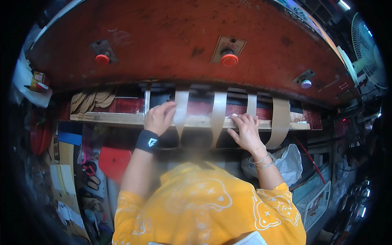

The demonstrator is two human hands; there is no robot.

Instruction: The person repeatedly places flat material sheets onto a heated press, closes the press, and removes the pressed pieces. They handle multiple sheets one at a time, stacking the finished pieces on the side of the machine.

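Left hand (158, 117) curled closed on the upper part of a pale strip (180, 110) draped over the wooden ledge (110, 118), right hand (246, 130) open and flat on the ledge beside another strip (218, 116); strips appear thin, limp, light, best pinched at an edge.

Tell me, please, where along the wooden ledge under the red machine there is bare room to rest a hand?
The wooden ledge is bare between the stack of tan cutouts and the left hand. A short bare stretch lies right of the widest tan strip. Between the left hand and the right hand it is crowded: pale strips hang over the edge.
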